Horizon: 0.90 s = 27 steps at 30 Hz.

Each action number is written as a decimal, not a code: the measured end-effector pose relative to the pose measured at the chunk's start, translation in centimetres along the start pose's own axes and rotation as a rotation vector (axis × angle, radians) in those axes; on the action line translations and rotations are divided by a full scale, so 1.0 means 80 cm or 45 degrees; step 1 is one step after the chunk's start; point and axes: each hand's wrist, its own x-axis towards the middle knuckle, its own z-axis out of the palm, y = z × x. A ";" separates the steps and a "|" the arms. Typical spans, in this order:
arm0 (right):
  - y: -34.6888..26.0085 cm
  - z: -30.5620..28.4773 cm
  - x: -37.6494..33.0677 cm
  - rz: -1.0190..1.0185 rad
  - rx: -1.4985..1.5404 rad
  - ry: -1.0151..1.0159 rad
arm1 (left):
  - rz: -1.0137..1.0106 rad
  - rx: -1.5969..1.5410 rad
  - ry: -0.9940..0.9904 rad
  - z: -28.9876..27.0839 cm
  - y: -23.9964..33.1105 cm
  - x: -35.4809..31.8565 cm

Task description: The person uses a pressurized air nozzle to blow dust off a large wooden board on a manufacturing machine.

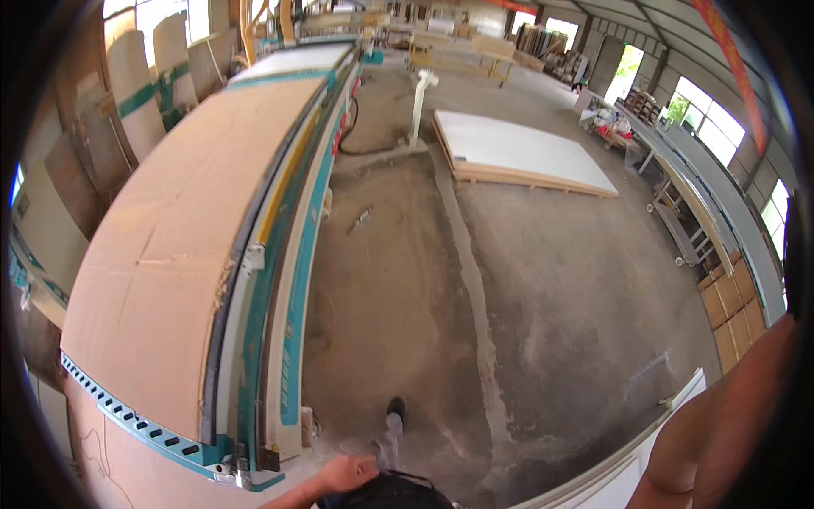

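Hanging in front of the dark clothing point(394, 492) at the waist, the bare left hand point(352, 472) is being held with its fingers loosely curled; nothing is being seen in its grip, though whether the fingertips are being pressed together cannot be made out. Nearest to it is standing the long teal-and-white metal machine bed point(294, 339), on which a large brown flat sheet with a ragged right edge point(186, 195) is being supported. The sheet is being kept flat along the bed, presumably so that its whole length is carried evenly.

At the lower right, the bare right arm point(721, 433) is being shown beside a white flat panel with a straight edge point(615, 479). The right hand is being left out of view, so its grip cannot be judged, nor whether the panel is being touched by it.

Beyond, on the grey concrete floor point(381, 297), a low stack topped by a broad white board point(526, 148) is being borne on pale wooden supports, probably to keep it off the ground. Near it a white upright post point(420, 106) is being seen. Along the right wall, long boards point(708, 182) are being stored lengthwise, perhaps to leave walking room.
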 end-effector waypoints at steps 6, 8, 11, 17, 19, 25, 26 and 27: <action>0.085 0.089 0.072 0.050 -0.022 -0.087 | 0.136 -0.146 0.095 -0.050 0.027 0.158; 0.118 0.122 0.115 0.052 -0.010 -0.099 | 0.067 0.018 0.056 -0.083 0.054 0.200; 0.146 0.172 0.175 0.008 0.044 -0.050 | 0.161 0.031 0.247 -0.143 0.090 0.245; 0.220 0.292 0.322 -0.221 0.142 -0.027 | 0.008 0.022 0.409 -0.193 0.062 0.374; 0.233 0.332 0.370 -0.322 0.212 -0.005 | 0.003 0.115 0.356 -0.221 0.075 0.425; 0.227 0.484 0.546 -0.596 0.691 0.021 | -0.302 -0.128 0.428 -0.300 0.103 0.494; 0.217 0.500 0.572 -0.666 0.727 0.035 | -0.368 -0.065 0.366 -0.320 0.100 0.521; 0.211 0.522 0.593 -0.717 0.763 0.024 | -0.358 -0.127 0.408 -0.335 0.094 0.538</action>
